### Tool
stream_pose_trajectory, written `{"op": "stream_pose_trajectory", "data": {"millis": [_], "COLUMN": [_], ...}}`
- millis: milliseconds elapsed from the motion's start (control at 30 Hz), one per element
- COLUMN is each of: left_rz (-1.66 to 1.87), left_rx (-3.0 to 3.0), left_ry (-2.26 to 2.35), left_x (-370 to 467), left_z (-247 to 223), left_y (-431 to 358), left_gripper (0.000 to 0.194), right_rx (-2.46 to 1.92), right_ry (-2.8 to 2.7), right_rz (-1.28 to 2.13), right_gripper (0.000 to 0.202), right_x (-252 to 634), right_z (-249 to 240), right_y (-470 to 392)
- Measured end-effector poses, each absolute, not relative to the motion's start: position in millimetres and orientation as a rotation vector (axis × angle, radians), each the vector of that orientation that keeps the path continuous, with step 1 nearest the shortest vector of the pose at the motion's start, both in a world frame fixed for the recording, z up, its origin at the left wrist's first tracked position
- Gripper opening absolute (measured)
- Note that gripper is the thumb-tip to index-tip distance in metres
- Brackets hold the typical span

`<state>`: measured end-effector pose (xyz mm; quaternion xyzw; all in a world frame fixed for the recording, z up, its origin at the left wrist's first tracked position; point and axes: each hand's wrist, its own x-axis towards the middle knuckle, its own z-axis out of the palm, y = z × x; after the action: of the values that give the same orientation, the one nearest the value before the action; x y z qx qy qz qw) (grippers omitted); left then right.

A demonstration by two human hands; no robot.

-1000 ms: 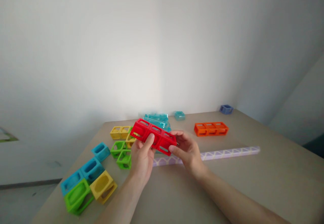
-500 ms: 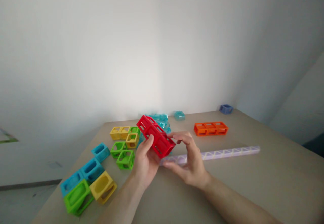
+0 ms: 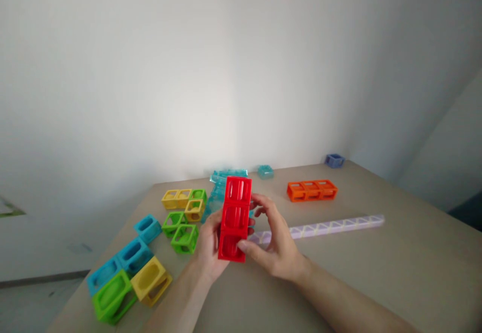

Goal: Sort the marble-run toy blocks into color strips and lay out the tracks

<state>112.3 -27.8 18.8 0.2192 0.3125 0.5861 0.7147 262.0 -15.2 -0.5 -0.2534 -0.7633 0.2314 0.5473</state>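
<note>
A red block bar (image 3: 235,217) of three hollow cubes is held up over the table, its long side running nearly upright in view. My left hand (image 3: 209,245) grips it from the left, with fingers partly hidden behind it. On the right, my right hand (image 3: 274,242) has its thumb on the bar's lowest cube and its fingers curved near the right side. Behind my right hand lies a long pale purple bar (image 3: 335,226) with a zigzag pattern.
Blue (image 3: 135,255), yellow (image 3: 150,279) and green (image 3: 114,295) hollow cubes lie at left, with more yellow and green cubes (image 3: 184,237) behind. Clear teal pieces (image 3: 216,195) are behind the red bar. An orange bar (image 3: 312,191) and a blue-violet cube (image 3: 335,160) sit at back right.
The red bar has turned from a slant to nearly upright in view, its lower end swinging left. My right thumb has come onto its lowest cube.
</note>
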Motion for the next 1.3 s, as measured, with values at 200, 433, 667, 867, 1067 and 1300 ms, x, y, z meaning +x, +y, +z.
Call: {"op": "stream_pose_trajectory", "data": {"millis": [200,433,667,867,1067,1300], "left_rz": [1.350,1.419,1.396,1.529,1.606,1.503], "left_rx": [0.574,0.571,0.594,0.565,0.612,0.794], "left_ry": [0.653,0.609,0.668,0.687,0.657,0.459], "left_x": [112.9,115.1,114.9,124.8,128.8,128.8], "left_z": [18.9,19.7,13.3,5.1,-0.2,4.7], "left_y": [-27.9,-26.5,-25.3,-24.5,-20.3,-21.0], "left_gripper": [0.025,0.021,0.020,0.016,0.016,0.017], "right_rx": [-0.594,-0.622,-0.511,-0.415,-0.527,-0.500], "right_ry": [-1.824,-1.782,-1.798,-1.831,-1.872,-1.786], "right_rz": [0.560,0.654,0.650,0.628,0.580,0.482], "right_gripper": [0.070,0.053,0.054,0.049,0.049,0.043], "right_x": [261.7,264.2,264.4,262.4,261.0,275.3], "right_z": [-2.7,-3.7,-3.3,1.6,4.0,2.5], "right_y": [-14.4,-11.9,-9.6,-8.9,-7.5,1.5]}}
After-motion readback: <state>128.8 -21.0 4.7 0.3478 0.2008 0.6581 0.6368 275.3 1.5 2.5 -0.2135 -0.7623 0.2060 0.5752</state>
